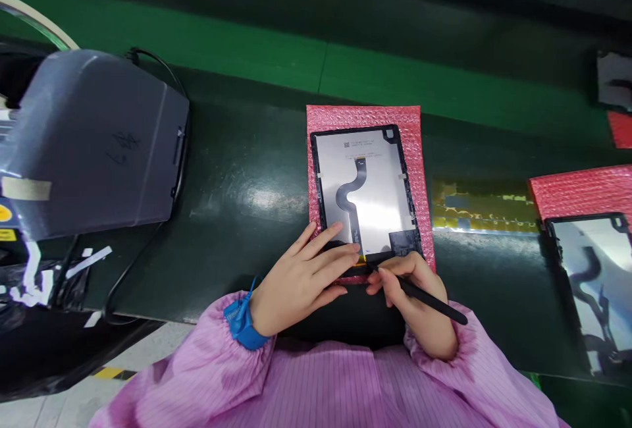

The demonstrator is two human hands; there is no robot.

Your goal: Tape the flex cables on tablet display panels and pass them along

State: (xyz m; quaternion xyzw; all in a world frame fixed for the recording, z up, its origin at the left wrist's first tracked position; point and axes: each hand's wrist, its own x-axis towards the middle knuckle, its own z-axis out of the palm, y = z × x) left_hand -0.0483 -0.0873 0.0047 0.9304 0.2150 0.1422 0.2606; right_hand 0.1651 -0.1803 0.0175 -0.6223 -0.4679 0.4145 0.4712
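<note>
A tablet screen panel (380, 201) lies back side up in a black frame on a red bubble-wrap sheet (364, 115). Down its silver back runs a curving dark ribbon cable (344, 197), with a strip of yellow tape (361, 260) near the bottom edge. My left hand (301, 276) rests over the panel's lower left corner, its fingers stretched out and the tips by the cable's lower end. In a pinch grip, my right hand (415, 293) holds slim black tweezers (434, 301), their tip at the bottom edge beside the yellow tape. My fingers partly hide that edge.
To the left stands a large grey machine housing (103, 145) with black cables beside it. A strip sheet of yellowish film (486, 207) lies right of the panel. Farther right, a second tablet panel (600, 283) sits on another red bubble-wrap sheet (582, 187). A blue wrist strap (244, 324) circles my left wrist.
</note>
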